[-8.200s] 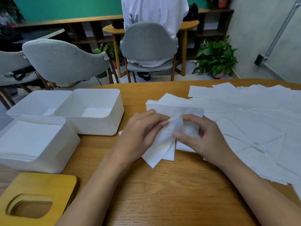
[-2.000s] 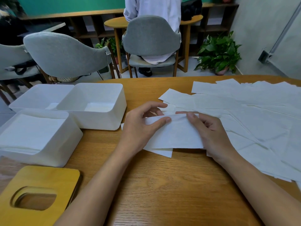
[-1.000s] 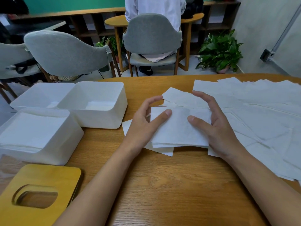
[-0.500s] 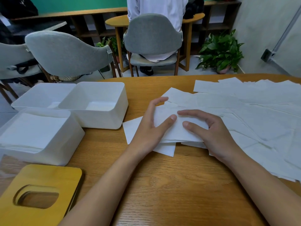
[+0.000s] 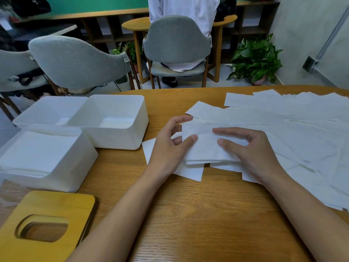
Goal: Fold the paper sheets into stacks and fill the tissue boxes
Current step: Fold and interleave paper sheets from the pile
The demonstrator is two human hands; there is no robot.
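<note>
1. Lid [image 5: 56, 203] of yellow wood, cut with an oval slot, lies at the near left corner of the table [image 5: 188, 214], off any box.
2. Just beyond it stands the near tissue box [image 5: 62, 178], which holds a flat pile of folded sheets close to its rim; it looks filled and wants only its lid.
3. At the middle, the left hand [image 5: 170, 148] pinches the left edge of the folded stack [image 5: 205, 148], thumb on top, fingers curled at the edge, forefinger lifted.
4. The right hand [image 5: 253, 152] rests on the stack's right part with fingers nearly straight and close together, thumb and forefinger tips pressing down; it grips nothing.
5. The stack lies on a few loose sheets, near the right wall of the middle box [image 5: 120, 140] but apart from it.
6. The step in hand seems to be squaring and flattening this stack. The next move likely calls for both hands to clasp it by its ends, keep the layers aligned, and lower it level into the middle box.
7. Farther left, touching the middle box, is a 2nd open box [image 5: 37, 114]; both look empty or nearly so.
8. On the far right, unfolded paper sheets [image 5: 302, 118] overlap across the table, so much folding remains.
9. Beyond the table are grey chairs [image 5: 75, 61], a seated person [image 5: 181, 8] with their back turned, and a potted plant [image 5: 256, 57].
</note>
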